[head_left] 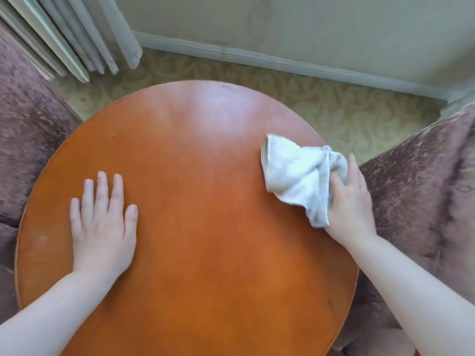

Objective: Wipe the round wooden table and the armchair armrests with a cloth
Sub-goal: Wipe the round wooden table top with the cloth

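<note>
A round, glossy, orange-brown wooden table [195, 191] fills the middle of the view. My right hand [350, 206] grips a crumpled white-grey cloth [295, 173] at the table's right edge, and the cloth lies spread on the wood. My left hand [102, 222] rests flat on the left part of the tabletop, fingers apart, holding nothing. A mauve velvet armchair [421, 191] stands right of the table, another armchair [28, 134] on the left.
Patterned beige carpet [321, 109] lies beyond the table. A pale wall with a white baseboard [282, 60] runs along the back. Light curtains [77, 39] hang at the upper left, above the left armchair.
</note>
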The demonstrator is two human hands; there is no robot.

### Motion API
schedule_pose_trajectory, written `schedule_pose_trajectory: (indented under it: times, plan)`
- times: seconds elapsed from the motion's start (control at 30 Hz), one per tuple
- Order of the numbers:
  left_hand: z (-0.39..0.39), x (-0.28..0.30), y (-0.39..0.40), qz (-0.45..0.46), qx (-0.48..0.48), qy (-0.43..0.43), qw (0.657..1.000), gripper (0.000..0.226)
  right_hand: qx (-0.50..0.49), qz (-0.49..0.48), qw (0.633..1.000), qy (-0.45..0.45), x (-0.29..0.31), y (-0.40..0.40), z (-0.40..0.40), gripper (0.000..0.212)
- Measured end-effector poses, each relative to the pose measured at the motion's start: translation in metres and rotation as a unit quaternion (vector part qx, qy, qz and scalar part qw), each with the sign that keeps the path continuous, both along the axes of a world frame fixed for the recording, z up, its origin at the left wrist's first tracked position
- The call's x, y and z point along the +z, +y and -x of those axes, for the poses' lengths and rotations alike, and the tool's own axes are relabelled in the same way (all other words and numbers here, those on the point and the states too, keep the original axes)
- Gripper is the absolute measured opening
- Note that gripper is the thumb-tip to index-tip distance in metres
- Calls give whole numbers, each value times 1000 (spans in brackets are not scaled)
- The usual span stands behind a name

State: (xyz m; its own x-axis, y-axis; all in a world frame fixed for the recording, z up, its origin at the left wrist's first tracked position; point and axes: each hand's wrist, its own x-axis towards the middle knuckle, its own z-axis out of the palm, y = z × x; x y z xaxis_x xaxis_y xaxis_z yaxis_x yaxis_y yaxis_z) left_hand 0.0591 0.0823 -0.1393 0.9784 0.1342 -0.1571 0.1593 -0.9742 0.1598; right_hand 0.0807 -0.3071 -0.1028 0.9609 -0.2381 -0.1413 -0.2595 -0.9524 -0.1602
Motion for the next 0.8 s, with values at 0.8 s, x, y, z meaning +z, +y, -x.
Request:
schedule_pose_trajectory:
  times: [0.8]
  plan:
    - [24, 15, 12, 57, -126, 87, 987, 66, 2, -50, 998, -27, -8, 162, 106, 53]
